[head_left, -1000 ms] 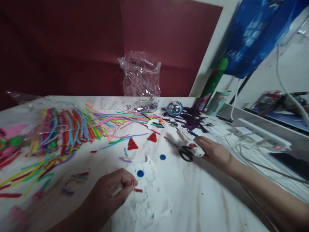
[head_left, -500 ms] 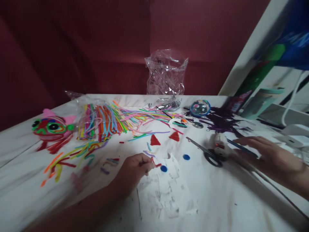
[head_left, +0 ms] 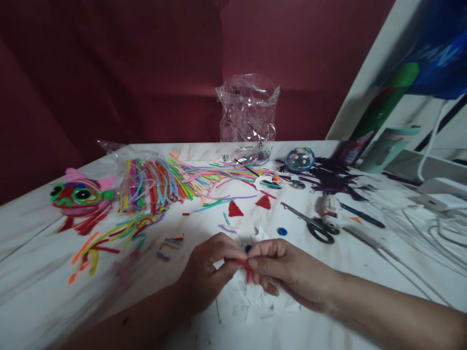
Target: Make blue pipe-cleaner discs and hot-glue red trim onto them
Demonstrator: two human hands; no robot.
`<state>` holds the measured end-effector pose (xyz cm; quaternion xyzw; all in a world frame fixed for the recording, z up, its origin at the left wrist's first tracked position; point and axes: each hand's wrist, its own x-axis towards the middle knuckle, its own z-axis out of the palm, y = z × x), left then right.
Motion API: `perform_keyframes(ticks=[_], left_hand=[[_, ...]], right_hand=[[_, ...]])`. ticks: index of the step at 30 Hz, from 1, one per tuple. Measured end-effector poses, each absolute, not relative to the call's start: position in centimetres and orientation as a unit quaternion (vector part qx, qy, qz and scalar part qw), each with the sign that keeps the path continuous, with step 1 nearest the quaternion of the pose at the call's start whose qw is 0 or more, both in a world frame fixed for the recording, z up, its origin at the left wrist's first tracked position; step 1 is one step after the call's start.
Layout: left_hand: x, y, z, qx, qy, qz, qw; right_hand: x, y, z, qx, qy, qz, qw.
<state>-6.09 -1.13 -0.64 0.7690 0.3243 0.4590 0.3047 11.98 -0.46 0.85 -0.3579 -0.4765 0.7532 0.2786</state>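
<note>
My left hand [head_left: 215, 267] pinches a short bent red pipe cleaner piece [head_left: 248, 272] above the paper sheet [head_left: 237, 306]. From the other side my right hand [head_left: 277, 267] closes its thumb and finger on the same red piece, the two hands nearly touching. A blue disc [head_left: 248, 248] shows just behind the fingertips, and another blue disc [head_left: 282, 231] lies to the right. Two red triangles [head_left: 235, 209] rest beyond the hands. Black scissors [head_left: 317, 228] and a white glue gun [head_left: 330, 211] are at the right, with a blue-handled tool [head_left: 363, 215] beside them.
A colourful pipe cleaner creature [head_left: 80, 199] stands at the left. Bundled pipe cleaners [head_left: 160, 184] spread across the back, near a clear plastic bag [head_left: 248, 112]. A round clear container [head_left: 299, 159] and dark purple strips [head_left: 332, 180] lie at the back right. Cables run along the right.
My right hand has moved left from beside the blue-handled tool to the red piece in my left hand. The red piece is now raised nearer to me, between both hands.
</note>
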Motion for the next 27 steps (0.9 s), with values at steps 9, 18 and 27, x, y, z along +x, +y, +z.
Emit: perform_keyframes(ticks=[9, 18, 27], left_hand=[[-5.1, -1.3, -1.4, 0.626, 0.488, 0.367, 0.485], [-5.5, -0.8, -1.1, 0.646, 0.512, 0.379, 0.422], [-5.0, -1.3, -1.7, 0.771, 0.442, 0.301, 0.346]], right_hand=[[11.2, -1.0, 0.8, -0.409, -0.449, 0.722, 0.333], [13.8, -0.7, -0.2, -0.431, -0.647, 0.541, 0.321], [14.4, -3.3, -1.0, -0.347, -0.873, 0.291, 0.184]])
